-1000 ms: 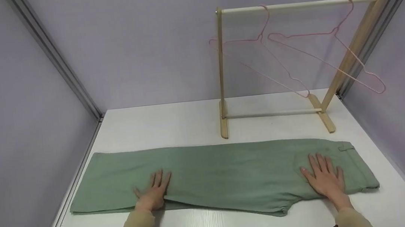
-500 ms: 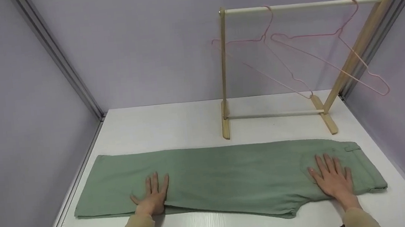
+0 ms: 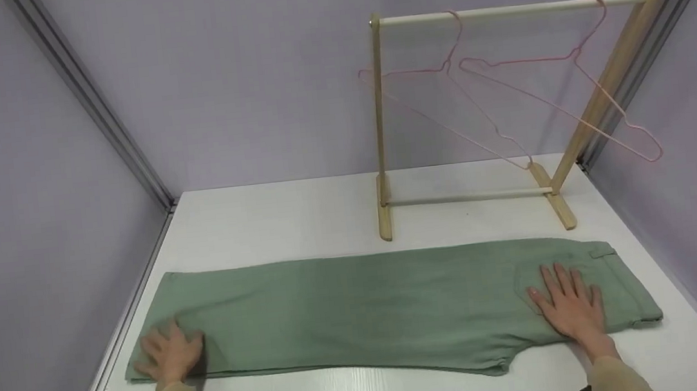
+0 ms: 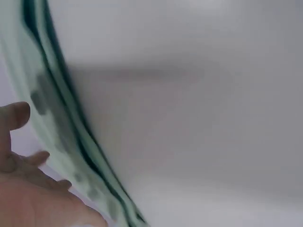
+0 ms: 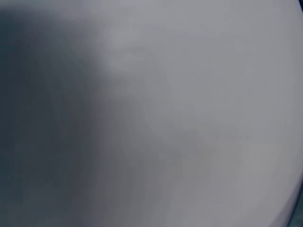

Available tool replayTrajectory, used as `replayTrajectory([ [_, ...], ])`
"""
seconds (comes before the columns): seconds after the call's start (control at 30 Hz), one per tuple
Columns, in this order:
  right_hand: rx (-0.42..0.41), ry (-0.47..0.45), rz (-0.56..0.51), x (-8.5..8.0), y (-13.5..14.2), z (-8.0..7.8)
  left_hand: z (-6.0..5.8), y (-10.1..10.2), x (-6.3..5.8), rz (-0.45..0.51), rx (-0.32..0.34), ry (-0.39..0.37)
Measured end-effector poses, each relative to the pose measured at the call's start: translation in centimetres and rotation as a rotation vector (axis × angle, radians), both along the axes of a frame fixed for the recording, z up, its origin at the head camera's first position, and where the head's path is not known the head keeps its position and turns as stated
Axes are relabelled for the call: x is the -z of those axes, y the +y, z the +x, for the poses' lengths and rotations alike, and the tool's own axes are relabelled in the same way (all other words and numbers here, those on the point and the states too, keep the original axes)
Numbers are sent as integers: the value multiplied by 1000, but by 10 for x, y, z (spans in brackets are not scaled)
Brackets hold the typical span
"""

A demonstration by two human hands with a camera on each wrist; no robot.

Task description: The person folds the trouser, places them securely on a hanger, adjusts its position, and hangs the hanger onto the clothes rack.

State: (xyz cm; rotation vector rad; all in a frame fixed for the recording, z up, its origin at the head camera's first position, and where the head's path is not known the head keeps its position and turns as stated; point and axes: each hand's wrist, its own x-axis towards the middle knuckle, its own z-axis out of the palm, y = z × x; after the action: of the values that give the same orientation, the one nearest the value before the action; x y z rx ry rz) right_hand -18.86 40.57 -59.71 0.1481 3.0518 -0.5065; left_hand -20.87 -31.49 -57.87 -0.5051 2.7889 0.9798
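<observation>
Green trousers (image 3: 360, 304), folded lengthwise, lie flat across the white table with the waistband at the right and the leg ends at the left. My left hand (image 3: 172, 355) is over the leg end near the front left corner, its fingers spread and slightly blurred. In the left wrist view the same hand (image 4: 38, 189) shows beside the layered edge of the trousers (image 4: 71, 109), fingers apart. My right hand (image 3: 573, 308) rests flat on the seat by the back pocket, fingers spread. The right wrist view is a dark and pale blur, with the hand hidden.
Behind the trousers, at the back right, stands a wooden rack (image 3: 383, 153) with a pale top rail. Two pink wire hangers, a left hanger (image 3: 438, 122) and a right hanger (image 3: 545, 97), hang from it. Pale panels (image 3: 247, 89) enclose the table (image 3: 273, 223) at the back and sides.
My left hand has moved left along the trousers from mid-leg to the leg end. The front edge there now lies more evenly. My right hand stays on the seat, having shifted slightly right earlier.
</observation>
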Motion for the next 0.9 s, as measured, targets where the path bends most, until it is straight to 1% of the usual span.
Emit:
replayTrajectory([
  [0.07, 1, -3, -1, -1, 0, 0, 2, -12, 1, -17, -57, -36],
  [0.13, 2, -2, -4, -2, 1, -1, 2, -21, 1, -47, -81, -56],
  [0.33, 3, 2, -4, -1, 0, 0, 5, -32, -1, -142, -178, 2],
  [0.4, 4, -1, -4, -2, 0, 1, 6, -35, -2, -135, -215, 6],
  [0.53, 6, -8, -7, -4, -1, 1, 11, -44, -2, -73, -299, -50],
  [0.6, 6, -9, -8, -5, -1, 2, 14, -49, -1, -71, -327, -58],
  [0.67, 6, -7, -8, -6, -1, 3, 18, -52, 1, -101, -339, -23],
  [0.83, 6, 1, -10, -6, 1, 6, 23, -54, 3, -231, -339, 163],
  [0.9, 7, 3, -11, -6, 2, 6, 23, -53, 3, -239, -352, 195],
])
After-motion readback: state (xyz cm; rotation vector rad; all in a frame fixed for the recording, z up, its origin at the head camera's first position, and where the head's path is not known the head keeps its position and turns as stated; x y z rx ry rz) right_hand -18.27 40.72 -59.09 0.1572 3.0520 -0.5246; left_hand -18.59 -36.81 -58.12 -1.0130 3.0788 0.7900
